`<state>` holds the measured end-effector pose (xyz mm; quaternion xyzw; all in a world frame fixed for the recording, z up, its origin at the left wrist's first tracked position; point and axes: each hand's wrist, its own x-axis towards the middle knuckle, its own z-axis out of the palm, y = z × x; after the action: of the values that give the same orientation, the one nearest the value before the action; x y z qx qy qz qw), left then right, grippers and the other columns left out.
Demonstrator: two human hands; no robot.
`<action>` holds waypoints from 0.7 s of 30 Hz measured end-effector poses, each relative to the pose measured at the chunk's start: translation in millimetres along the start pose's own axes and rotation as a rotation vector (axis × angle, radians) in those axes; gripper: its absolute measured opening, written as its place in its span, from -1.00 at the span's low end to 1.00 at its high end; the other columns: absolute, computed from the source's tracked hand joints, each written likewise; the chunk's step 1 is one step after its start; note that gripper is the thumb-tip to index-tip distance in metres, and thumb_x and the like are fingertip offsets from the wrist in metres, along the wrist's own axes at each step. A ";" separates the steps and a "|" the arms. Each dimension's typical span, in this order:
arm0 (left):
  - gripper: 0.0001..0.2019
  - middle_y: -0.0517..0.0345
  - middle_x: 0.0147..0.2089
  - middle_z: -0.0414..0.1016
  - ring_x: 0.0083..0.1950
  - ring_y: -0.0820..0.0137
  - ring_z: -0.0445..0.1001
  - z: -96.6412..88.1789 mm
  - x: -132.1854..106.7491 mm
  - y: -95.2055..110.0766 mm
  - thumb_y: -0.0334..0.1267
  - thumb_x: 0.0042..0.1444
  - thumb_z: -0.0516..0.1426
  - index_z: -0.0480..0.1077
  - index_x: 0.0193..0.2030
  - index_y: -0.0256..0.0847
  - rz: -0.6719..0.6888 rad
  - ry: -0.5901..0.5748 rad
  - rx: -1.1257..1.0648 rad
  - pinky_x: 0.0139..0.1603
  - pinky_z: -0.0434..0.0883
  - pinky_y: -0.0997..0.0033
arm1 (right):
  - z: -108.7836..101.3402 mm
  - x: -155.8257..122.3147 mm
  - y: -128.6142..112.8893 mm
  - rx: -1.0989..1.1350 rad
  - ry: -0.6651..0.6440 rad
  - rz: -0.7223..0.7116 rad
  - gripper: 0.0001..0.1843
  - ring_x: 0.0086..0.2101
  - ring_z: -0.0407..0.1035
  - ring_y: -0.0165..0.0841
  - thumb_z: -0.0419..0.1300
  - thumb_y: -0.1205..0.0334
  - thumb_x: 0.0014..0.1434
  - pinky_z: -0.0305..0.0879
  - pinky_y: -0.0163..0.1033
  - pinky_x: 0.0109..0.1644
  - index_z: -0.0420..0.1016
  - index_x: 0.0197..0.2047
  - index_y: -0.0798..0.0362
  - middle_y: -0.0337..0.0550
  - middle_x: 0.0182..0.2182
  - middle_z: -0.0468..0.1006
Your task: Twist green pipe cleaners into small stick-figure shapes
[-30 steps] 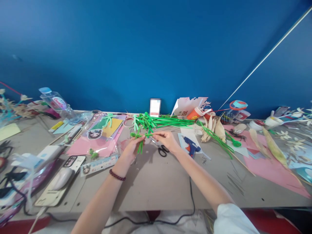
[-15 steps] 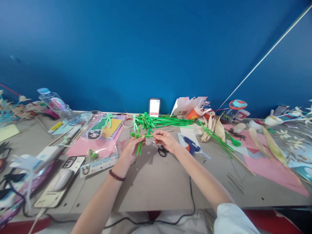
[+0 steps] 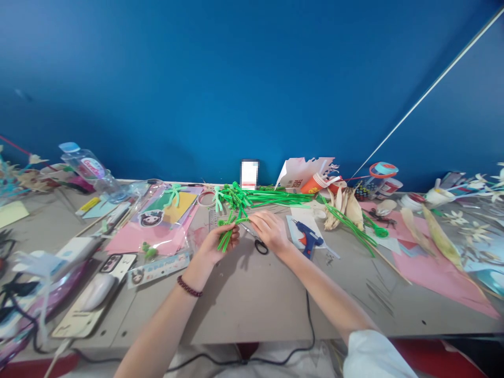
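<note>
Between my hands is a small bunch of green pipe cleaners (image 3: 225,242), its ends hanging below my fingers. My left hand (image 3: 221,240) is closed around the crossing of the stems. My right hand (image 3: 270,231) pinches the end of one green strand that runs out to the right from the bunch. Just behind lies a heap of curled green pipe cleaners (image 3: 236,197), with long straight green stems (image 3: 281,197) reaching right from it. Black-handled scissors (image 3: 261,247) rest on the table under my right hand, their blades partly hidden.
A blue glue gun (image 3: 309,236) lies on white paper right of my hand. A phone (image 3: 250,174) leans on the blue wall. To the left are pink sheets (image 3: 128,239), a plastic bottle (image 3: 88,167) and a mouse (image 3: 99,291); to the right, dried husks (image 3: 352,210).
The bunch has tilted in my left hand, and its loose ends now point down and left. My right hand has turned a little, its back facing up more, still on the strand.
</note>
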<state>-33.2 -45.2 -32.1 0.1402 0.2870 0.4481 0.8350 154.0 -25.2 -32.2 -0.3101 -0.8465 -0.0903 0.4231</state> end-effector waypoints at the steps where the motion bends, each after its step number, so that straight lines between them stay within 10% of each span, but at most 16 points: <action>1: -0.94 0.21 -0.56 0.24 -0.57 0.56 0.26 0.9 -0.6 -0.3 -0.47 -0.04 0.13 0.32 -0.47 -0.32 -0.007 0.000 -0.001 -0.57 0.28 0.56 | -0.6 -0.5 0.4 0.005 -0.002 -0.010 -0.76 -0.20 0.38 -0.32 0.03 0.35 0.22 0.30 -0.21 -0.11 0.46 -0.09 0.03 -0.09 -0.25 0.55; 7: -0.93 0.22 -0.56 0.26 -0.57 0.59 0.26 2.3 0.1 0.9 -0.45 -0.13 0.21 0.38 -0.49 -0.36 0.026 0.037 0.076 -0.56 0.25 0.57 | -2.9 8.2 -4.3 0.187 0.001 0.189 -0.80 -0.23 0.36 -0.29 0.08 0.25 0.20 0.31 -0.16 -0.13 0.54 -0.24 0.01 -0.09 -0.33 0.56; 15: -0.81 0.22 -0.55 0.39 -0.47 0.49 0.33 -2.6 2.2 2.0 -0.27 -0.26 0.33 0.45 -0.49 -0.29 0.521 0.256 0.590 -0.40 0.25 0.50 | -5.3 17.7 2.4 0.889 -0.312 1.003 -0.73 -0.53 0.24 -0.45 0.35 0.07 -0.16 0.11 -0.35 -0.48 0.55 -0.43 0.09 -0.25 -0.56 0.45; 21: -0.78 0.15 -0.44 0.48 -0.38 0.41 0.39 -4.0 2.5 1.9 -0.23 -0.26 0.32 0.49 -0.43 -0.26 0.648 0.317 0.722 -0.31 0.28 0.44 | -4.4 15.1 9.6 0.984 -0.410 1.059 -0.72 -0.58 0.17 -0.50 0.35 0.09 -0.19 0.06 -0.35 -0.48 0.56 -0.42 0.12 -0.25 -0.58 0.45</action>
<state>-35.8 -42.2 -35.3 0.4319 0.4885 0.5721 0.4976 155.9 -12.6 -18.8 -0.4614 -0.5887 0.5738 0.3337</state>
